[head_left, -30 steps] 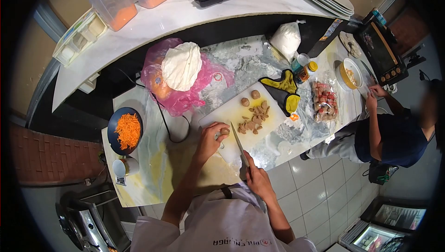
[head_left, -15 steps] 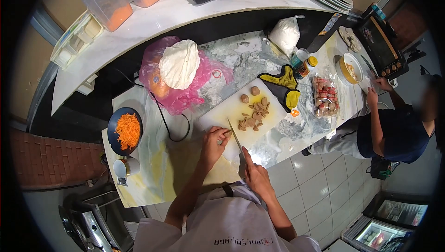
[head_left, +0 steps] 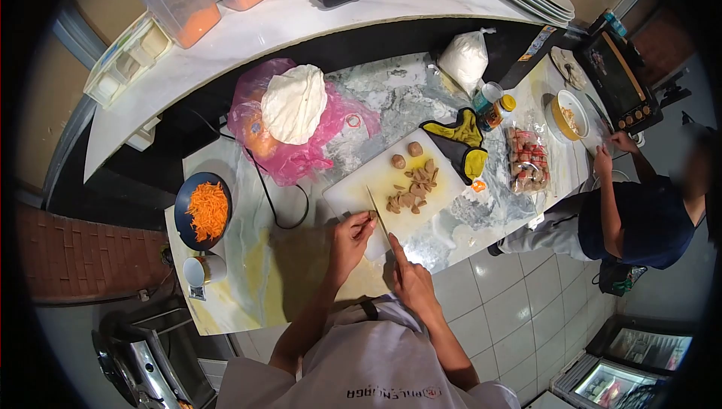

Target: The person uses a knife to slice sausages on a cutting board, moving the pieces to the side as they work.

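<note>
Shreds, thin and bright orange (head_left: 207, 212), fill a round dark plate (head_left: 180, 213) well left of the white rectangular cutting board (head_left: 353, 187). A loop of thin black cord (head_left: 307, 210) lies between them; a forearm swinging out could snag it. At the board's near left part, the left hand (head_left: 352, 243) has its fingers drawn together, apparently pinching a small brown piece (head_left: 372, 216). That is what worries me from here: the fingertips sit right beside the blade of the long metal knife (head_left: 379, 213), so a slip on something so small and rounded could bring a nick. The right hand (head_left: 414, 283) is closed around the handle, forefinger stretched towards the blade; a twist of that grip could turn the edge sideways. Towards the board's far side, two whole brown balls (head_left: 407, 155) could roll if it were jolted, and loose brown slices (head_left: 412, 189) could be pushed off. At its right end rests a yellow-and-black fabric glove (head_left: 466, 146), near enough to brush the food.
</note>
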A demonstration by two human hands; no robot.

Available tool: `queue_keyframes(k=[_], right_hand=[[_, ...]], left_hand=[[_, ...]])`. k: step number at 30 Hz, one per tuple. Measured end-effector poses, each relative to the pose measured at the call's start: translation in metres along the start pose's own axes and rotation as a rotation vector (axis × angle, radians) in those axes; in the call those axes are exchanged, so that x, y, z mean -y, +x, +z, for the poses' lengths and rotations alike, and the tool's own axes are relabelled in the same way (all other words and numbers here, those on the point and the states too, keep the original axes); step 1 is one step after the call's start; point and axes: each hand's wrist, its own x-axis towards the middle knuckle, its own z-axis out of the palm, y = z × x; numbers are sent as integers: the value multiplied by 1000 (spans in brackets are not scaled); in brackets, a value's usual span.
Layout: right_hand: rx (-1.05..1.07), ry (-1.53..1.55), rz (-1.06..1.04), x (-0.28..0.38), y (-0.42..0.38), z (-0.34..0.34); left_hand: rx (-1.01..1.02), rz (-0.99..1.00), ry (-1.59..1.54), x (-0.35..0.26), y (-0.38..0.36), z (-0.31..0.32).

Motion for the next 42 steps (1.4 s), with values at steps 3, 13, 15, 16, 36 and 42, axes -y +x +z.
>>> queue_keyframes(k=[3, 13, 15, 16, 36, 42], right_hand=[[-2, -3, -14, -7, 0, 6], [23, 57, 12, -10, 2, 12], [12, 72, 6, -14, 2, 14], [13, 71, 7, -14, 2, 14], [57, 67, 32, 0, 1, 8], [13, 86, -50, -3, 4, 12]], left_hand=[[18, -105, 25, 5, 1, -2], [75, -125, -42, 7, 3, -5], [64, -168, -22, 2, 3, -4], [75, -175, -14, -1, 4, -4], [42, -105, -64, 10, 2, -4], [92, -96, -1, 13, 4, -7]])
